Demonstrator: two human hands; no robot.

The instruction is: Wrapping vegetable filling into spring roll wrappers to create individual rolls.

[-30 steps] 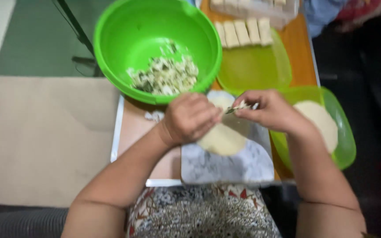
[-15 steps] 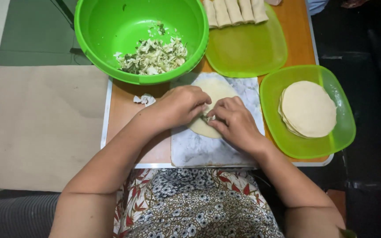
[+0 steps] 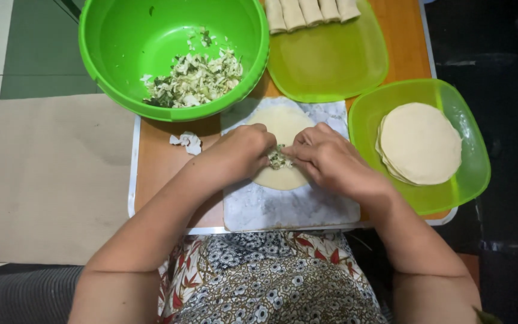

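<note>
A round pale dough wrapper (image 3: 281,122) lies on a white marble board (image 3: 289,210). A small heap of chopped green-and-white filling (image 3: 279,159) sits at its middle. My left hand (image 3: 244,150) and my right hand (image 3: 325,156) meet over the wrapper, fingers curled, fingertips pinching the filling from both sides. The hands hide most of the wrapper's middle.
A big green bowl (image 3: 91,60) with more filling (image 3: 193,78) stands behind the board. A green lid (image 3: 331,66) holds several rolled wraps (image 3: 313,11). At right, a green tray (image 3: 472,180) carries stacked wrappers (image 3: 418,141). Crumpled paper (image 3: 187,142) lies on the orange table (image 3: 157,168).
A second ago my right hand held a small utensil above the wrapper. Both hands have since come down together onto the filling at the wrapper's middle.
</note>
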